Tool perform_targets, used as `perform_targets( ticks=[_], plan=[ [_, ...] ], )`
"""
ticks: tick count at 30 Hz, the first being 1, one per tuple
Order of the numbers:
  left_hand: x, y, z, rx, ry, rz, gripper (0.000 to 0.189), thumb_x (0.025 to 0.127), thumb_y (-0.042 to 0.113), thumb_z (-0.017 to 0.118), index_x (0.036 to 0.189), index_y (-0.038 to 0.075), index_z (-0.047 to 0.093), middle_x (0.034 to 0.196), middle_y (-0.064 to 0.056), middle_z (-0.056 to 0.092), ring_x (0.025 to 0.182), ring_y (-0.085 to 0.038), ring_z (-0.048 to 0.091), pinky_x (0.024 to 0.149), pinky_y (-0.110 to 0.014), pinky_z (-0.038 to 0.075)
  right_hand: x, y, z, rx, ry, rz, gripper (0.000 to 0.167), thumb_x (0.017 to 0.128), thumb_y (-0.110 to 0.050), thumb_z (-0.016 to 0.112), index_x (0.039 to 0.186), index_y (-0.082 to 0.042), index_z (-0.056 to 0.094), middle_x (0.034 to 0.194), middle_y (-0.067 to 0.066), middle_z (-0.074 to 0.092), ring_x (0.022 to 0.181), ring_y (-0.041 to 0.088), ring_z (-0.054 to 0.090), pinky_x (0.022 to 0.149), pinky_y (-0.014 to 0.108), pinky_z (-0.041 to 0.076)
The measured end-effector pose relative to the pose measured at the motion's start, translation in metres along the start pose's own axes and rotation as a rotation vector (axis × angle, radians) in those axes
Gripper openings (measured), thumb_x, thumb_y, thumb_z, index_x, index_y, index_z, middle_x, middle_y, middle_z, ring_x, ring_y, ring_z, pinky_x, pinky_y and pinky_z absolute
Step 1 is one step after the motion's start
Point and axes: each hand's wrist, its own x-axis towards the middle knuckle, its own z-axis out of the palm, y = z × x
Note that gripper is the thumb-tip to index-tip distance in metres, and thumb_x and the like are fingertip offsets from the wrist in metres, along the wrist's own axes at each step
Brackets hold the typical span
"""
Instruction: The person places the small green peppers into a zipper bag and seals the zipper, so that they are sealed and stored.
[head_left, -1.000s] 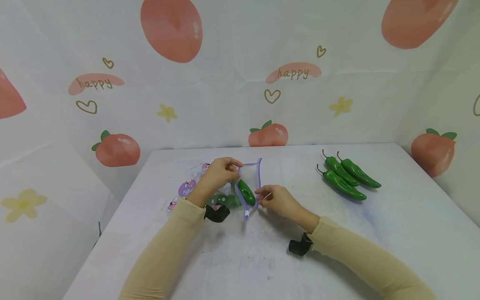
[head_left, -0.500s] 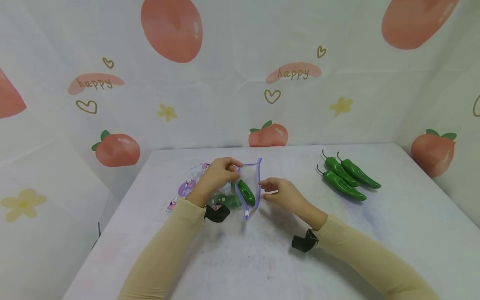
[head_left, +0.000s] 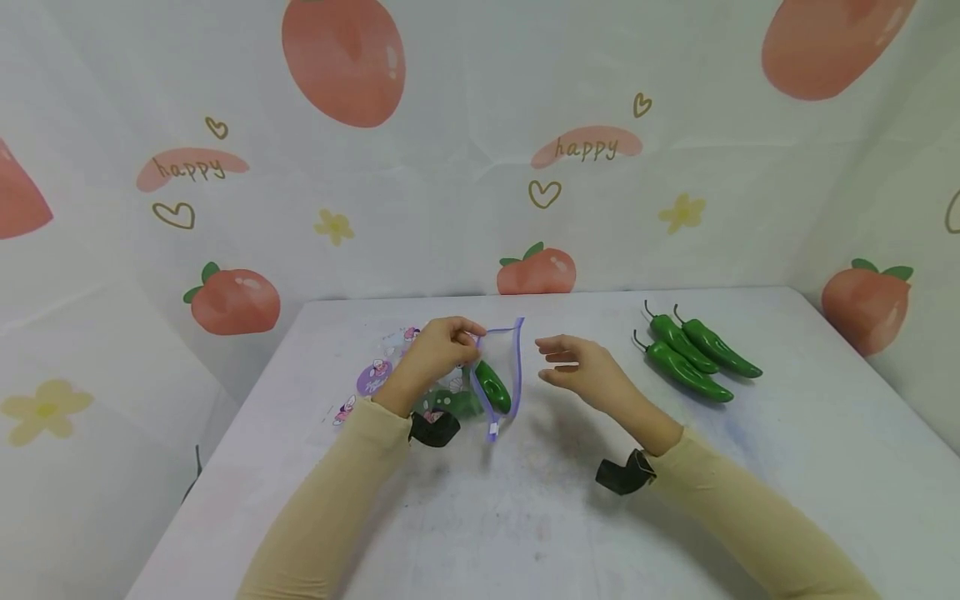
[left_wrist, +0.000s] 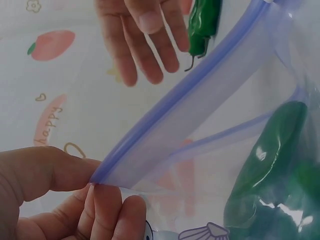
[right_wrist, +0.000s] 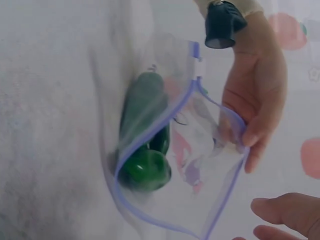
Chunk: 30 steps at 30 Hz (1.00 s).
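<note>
A clear zip bag (head_left: 518, 358) with a purple rim and printed cartoon figures stands with its mouth apart. My left hand (head_left: 437, 346) pinches the far left corner of that rim between thumb and fingers. Inside lie green chili peppers (right_wrist: 142, 107); one pepper (head_left: 492, 386) shows through the mouth, others are blurred by the plastic. A white slider (head_left: 493, 428) sits at the rim's near end. To the right of the bag, apart from it, my right hand (head_left: 585, 371) hovers with loosely extended fingers and nothing in them.
Three green chili peppers (head_left: 686, 371) lie together at the right back of the white table (head_left: 465, 525). A printed cloth (head_left: 450, 217) hangs behind and at the sides. Past the table's left edge a dark stem (head_left: 198, 461) peeks out.
My right hand has let go of the bag's rim and moved up and to the right, its fingers spreading. The left hand and the bag have stayed in place.
</note>
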Motion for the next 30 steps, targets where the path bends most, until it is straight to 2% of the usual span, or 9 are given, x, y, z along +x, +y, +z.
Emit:
perform_targets(
  ticks=[7, 19, 30],
  plan=[
    [0.0, -0.001, 0.001, -0.003, 0.001, 0.012, 0.032, 0.084, 0.004, 0.061, 0.116, 0.006, 0.065, 0.086, -0.004, 0.057, 0.076, -0.018, 0.053, 0.072, -0.028, 0.047, -0.003, 0.003, -0.016, -0.001, 0.043, -0.007, 0.049, 0.089, -0.014, 0.069, 0.134, -0.005, 0.055, 0.135, 0.016, 0.057, 0.121, 0.035, 0.057, 0.095, 0.046, 0.049],
    [0.0, -0.001, 0.0, 0.009, 0.005, -0.004, 0.031, 0.085, 0.005, 0.062, 0.116, 0.007, 0.065, 0.088, -0.005, 0.058, 0.079, -0.019, 0.055, 0.075, -0.031, 0.049, -0.011, -0.001, -0.044, 0.012, 0.091, -0.018, 0.052, 0.09, -0.015, 0.067, 0.139, -0.004, 0.05, 0.136, 0.021, 0.054, 0.123, 0.04, 0.054, 0.096, 0.048, 0.047],
    [0.001, -0.002, 0.0, -0.01, 0.008, 0.004, 0.031, 0.084, 0.004, 0.062, 0.115, 0.006, 0.065, 0.088, -0.005, 0.058, 0.079, -0.018, 0.054, 0.075, -0.03, 0.049, -0.018, 0.012, -0.061, -0.021, 0.148, -0.018, 0.052, 0.09, -0.012, 0.068, 0.137, -0.002, 0.05, 0.135, 0.021, 0.055, 0.123, 0.036, 0.055, 0.098, 0.042, 0.046]
  ],
)
